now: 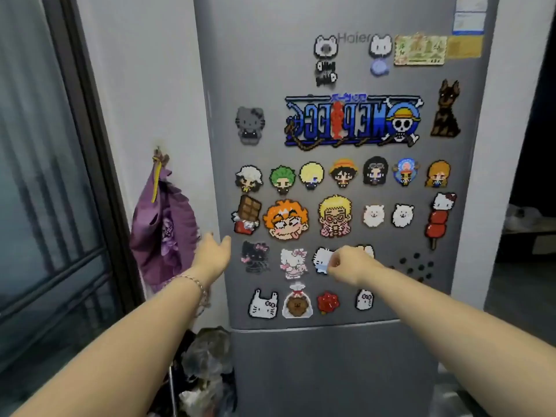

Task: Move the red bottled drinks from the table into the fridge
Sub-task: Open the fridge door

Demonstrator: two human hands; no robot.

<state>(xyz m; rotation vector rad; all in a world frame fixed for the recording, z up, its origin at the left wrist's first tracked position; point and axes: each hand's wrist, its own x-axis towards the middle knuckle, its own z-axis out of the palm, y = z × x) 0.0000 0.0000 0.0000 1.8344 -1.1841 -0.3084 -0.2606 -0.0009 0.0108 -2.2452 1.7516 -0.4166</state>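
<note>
the tall grey metal fridge [264, 55] is closed; the left hand [212, 254], fingers straight and empty, reaches its door's left edge; the right hand [352, 263] is curled, holding nothing; red bottled drinks are not in view; loading seems not begun.

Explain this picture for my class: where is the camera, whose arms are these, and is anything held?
One camera, worn on a person's head, looks forward and down, so both bare arms are the wearer's. They face a grey fridge, door closed and covered in bead magnets. The left hand, outstretched, reaches to the door's left edge. The right hand, curled into a fist, is in front of the door. Neither holds anything; no red bottles or table show.
</note>
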